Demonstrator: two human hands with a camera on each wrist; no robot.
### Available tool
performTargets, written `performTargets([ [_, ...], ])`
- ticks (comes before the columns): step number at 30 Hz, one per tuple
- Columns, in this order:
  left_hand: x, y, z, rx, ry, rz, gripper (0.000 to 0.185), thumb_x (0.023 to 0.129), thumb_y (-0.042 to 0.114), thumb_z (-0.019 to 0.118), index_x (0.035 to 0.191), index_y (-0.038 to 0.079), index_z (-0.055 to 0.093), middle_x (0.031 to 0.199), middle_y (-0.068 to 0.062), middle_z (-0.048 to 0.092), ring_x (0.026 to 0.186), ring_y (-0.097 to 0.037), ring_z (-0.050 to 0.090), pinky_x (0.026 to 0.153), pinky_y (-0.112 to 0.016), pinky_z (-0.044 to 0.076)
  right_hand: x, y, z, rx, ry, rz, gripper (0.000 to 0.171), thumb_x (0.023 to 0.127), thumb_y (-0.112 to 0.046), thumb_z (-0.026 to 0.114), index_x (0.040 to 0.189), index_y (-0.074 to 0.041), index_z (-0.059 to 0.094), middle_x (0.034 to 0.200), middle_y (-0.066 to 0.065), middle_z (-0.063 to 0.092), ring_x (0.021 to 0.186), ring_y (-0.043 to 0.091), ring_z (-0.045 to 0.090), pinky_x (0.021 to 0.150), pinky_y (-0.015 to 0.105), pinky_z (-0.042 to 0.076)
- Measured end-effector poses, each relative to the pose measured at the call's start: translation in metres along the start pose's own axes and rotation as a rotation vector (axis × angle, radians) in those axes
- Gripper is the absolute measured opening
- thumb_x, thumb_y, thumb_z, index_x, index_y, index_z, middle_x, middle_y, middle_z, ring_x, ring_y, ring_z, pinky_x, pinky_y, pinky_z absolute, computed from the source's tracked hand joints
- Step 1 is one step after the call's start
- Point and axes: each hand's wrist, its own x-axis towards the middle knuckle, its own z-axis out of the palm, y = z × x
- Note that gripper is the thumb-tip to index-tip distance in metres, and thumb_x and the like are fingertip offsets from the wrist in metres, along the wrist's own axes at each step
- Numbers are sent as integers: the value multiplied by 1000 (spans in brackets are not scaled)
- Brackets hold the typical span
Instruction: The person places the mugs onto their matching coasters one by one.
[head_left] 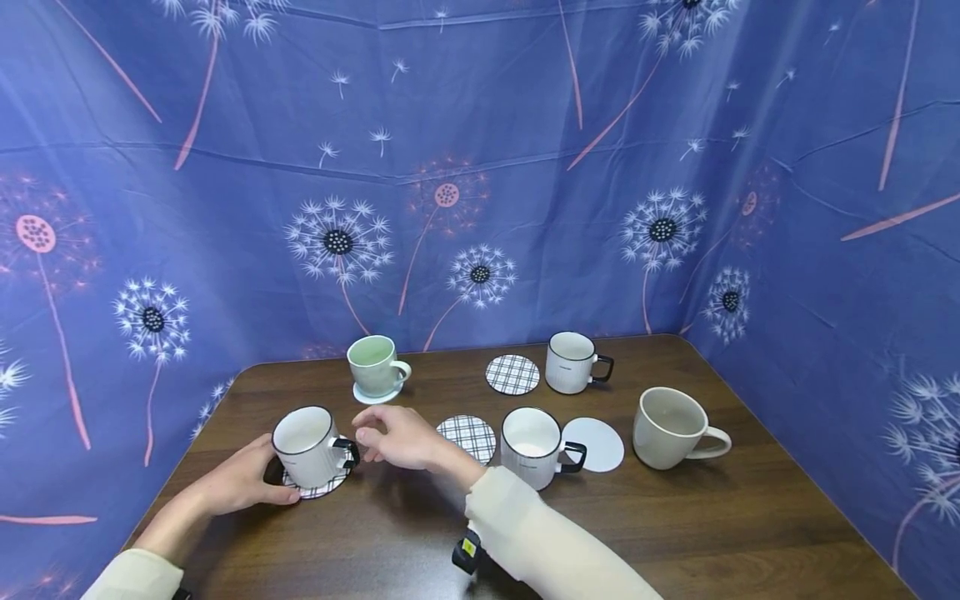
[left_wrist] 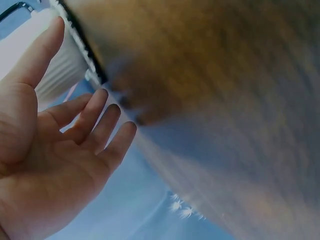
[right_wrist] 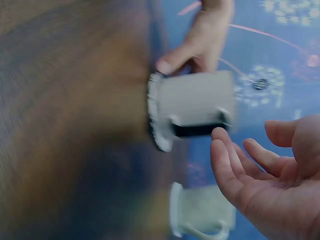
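A white ribbed mug with a black rim and black handle (head_left: pixel 306 457) stands upright on a round checked coaster (head_left: pixel 326 489) at the front left of the table. My left hand (head_left: pixel 234 481) is at the mug's left side, its thumb low by the coaster's edge. In the left wrist view the fingers (left_wrist: pixel 92 117) of that hand are spread and relaxed. On the other side, my right hand (head_left: pixel 399 437) hovers near the black handle, holding nothing. Its fingers (right_wrist: pixel 227 167) are loosely bent in the right wrist view, with the fingertips overlapping the handle there.
Behind stands a green cup (head_left: pixel 373 367) on a pale coaster (head_left: pixel 378 396). Two more black-rimmed mugs (head_left: pixel 531 450), a beige mug (head_left: pixel 667 429), two checked coasters (head_left: pixel 512 375) and a white coaster (head_left: pixel 600 444) occupy the right half. Blue cloth (head_left: pixel 480 167) surrounds the wooden table (head_left: pixel 690 533).
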Motion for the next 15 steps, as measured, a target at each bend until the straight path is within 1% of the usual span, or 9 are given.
performTargets([
  [2, -1, -1, -6, 6, -9, -14, 77, 72, 35, 98, 131, -4, 66, 126, -17, 65, 120, -41, 62, 98, -59, 52, -5, -5, -17, 26, 3, -2, 29, 106, -16, 62, 131, -3, 68, 117, 9, 75, 85, 23, 78, 77, 30, 63],
  [5, -3, 0, -15, 27, -13, -37, 77, 74, 38, 97, 131, -2, 67, 123, -12, 65, 118, -39, 63, 97, -60, 52, -15, -12, -44, 57, 13, -2, 30, 106, -16, 62, 134, -4, 67, 119, 11, 74, 89, 25, 78, 83, 37, 63],
  [9, -4, 5, -26, 30, 4, -40, 89, 76, 41, 96, 142, -6, 59, 127, -16, 65, 120, -42, 63, 97, -63, 52, -32, -19, -78, 80, 24, -2, 31, 108, -16, 60, 137, -6, 66, 124, 12, 72, 95, 26, 77, 88, 38, 62],
  [11, -5, 9, -31, 39, 20, -39, 94, 76, 42, 96, 145, -7, 56, 128, -18, 64, 120, -43, 64, 96, -63, 52, -42, -21, -93, 96, 24, -3, 32, 109, -16, 59, 139, -6, 65, 130, 13, 70, 101, 30, 76, 91, 38, 62],
  [13, -6, 14, -35, 48, 39, -22, 96, 76, 40, 96, 146, -9, 53, 129, -21, 64, 119, -44, 64, 95, -63, 52, -53, -22, -109, 101, 26, -6, 33, 110, -15, 57, 140, -4, 63, 135, 15, 68, 105, 34, 75, 93, 39, 61],
  [15, -5, 21, -40, 62, 62, -1, 96, 75, 40, 96, 146, -9, 53, 129, -22, 64, 119, -44, 64, 95, -63, 52, -65, -22, -125, 83, 41, -8, 34, 110, -16, 57, 141, -5, 62, 137, 16, 67, 107, 35, 74, 96, 42, 60],
])
